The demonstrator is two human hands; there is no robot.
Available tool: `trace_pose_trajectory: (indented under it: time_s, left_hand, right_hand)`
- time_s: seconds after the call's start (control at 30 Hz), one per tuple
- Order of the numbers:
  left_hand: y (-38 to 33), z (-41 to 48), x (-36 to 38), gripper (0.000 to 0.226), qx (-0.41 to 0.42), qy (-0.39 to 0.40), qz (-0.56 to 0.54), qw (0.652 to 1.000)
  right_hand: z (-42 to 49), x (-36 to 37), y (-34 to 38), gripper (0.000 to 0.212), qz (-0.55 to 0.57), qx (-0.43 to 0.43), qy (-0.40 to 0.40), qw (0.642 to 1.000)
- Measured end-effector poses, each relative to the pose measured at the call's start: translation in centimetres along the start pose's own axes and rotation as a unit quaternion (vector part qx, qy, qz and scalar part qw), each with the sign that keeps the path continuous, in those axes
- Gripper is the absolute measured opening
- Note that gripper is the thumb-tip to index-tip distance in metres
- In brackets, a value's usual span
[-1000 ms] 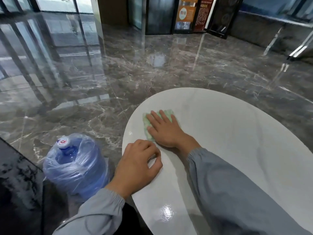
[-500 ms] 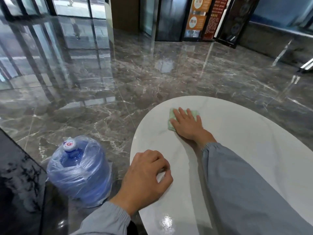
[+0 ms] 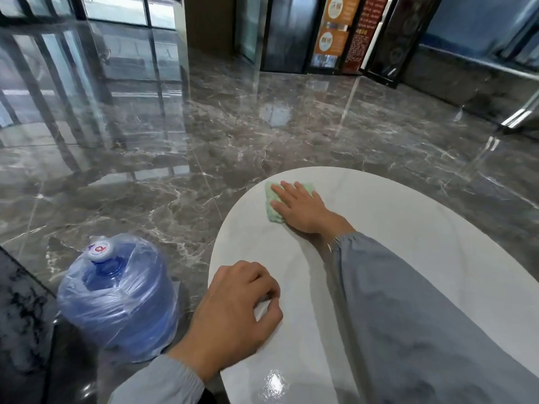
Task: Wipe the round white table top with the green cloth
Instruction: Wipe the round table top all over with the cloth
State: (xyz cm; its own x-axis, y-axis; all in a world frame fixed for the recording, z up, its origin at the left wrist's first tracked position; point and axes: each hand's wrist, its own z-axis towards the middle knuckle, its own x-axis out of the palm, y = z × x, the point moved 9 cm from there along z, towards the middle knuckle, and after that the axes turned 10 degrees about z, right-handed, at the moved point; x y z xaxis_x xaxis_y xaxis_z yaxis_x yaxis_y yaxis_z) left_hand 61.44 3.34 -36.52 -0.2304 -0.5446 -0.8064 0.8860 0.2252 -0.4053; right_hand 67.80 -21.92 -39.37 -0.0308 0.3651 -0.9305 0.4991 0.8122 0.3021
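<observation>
The round white table top point(image 3: 423, 228) fills the lower right of the head view. A pale green cloth point(image 3: 272, 199) lies flat near the table's far left rim. My right hand point(image 3: 300, 207) presses flat on the cloth, fingers spread and pointing away from me, covering most of it. My left hand point(image 3: 233, 310) rests on the near left rim of the table with its fingers curled, holding nothing. Grey sleeves cover both forearms.
A large blue water jug point(image 3: 116, 298) wrapped in clear plastic stands on the glossy dark marble floor point(image 3: 204, 135) just left of the table. A dark marble surface point(image 3: 17, 316) sits at the bottom left. Doors and orange signs point(image 3: 332, 30) line the far wall.
My right hand has slid the cloth away from me along the left rim to the table's far edge, with the arm stretching out. My left hand has stayed on the near rim.
</observation>
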Motion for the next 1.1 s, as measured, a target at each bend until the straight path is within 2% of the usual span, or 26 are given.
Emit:
trace_pose_trajectory:
  time_s: [0.07,0.1,0.27,0.37,0.47,0.63,0.77,0.93,1.1]
  left_hand:
    - [0.0,0.0,0.0,0.002,0.0,-0.001,0.0,1.0]
    - [0.0,-0.1,0.0,0.002,-0.002,0.001,0.0,1.0]
    - [-0.1,0.0,0.0,0.003,0.0,0.009,0.006,1.0]
    - [-0.1,0.1,0.2,0.004,0.0,0.009,0.003,1.0]
    - [0.0,0.2,0.1,0.002,0.002,0.007,0.015,1.0]
    - [0.0,0.4,0.5,0.006,0.004,0.026,0.032,0.999]
    - [-0.2,0.1,0.5,0.009,0.005,0.025,0.039,0.999]
    - [0.0,0.1,0.3,0.013,-0.005,0.01,0.026,1.0]
    - [0.1,-0.1,0.3,0.018,-0.007,0.008,0.018,1.0]
  right_hand:
    - [0.4,0.3,0.1,0.059,0.005,0.03,0.003,1.0]
    - [0.2,0.8,1.2,0.06,0.001,0.013,0.012,1.0]
    - [-5.2,4.2,8.5,0.057,-0.043,-0.191,0.064,0.979]
    - [-7.1,4.9,8.6,0.057,-0.046,-0.22,0.073,0.972]
    - [-4.8,4.1,7.8,0.058,-0.029,-0.185,0.065,0.98]
    - [-1.4,1.2,2.5,0.059,-0.011,-0.052,0.009,0.999]
    - [-2.5,0.6,-0.1,0.059,-0.004,-0.008,0.007,1.0]
    - [-8.0,2.1,0.0,0.059,-0.009,-0.029,0.026,0.999]
    - [-19.4,5.1,2.2,0.058,-0.011,-0.08,0.032,0.996]
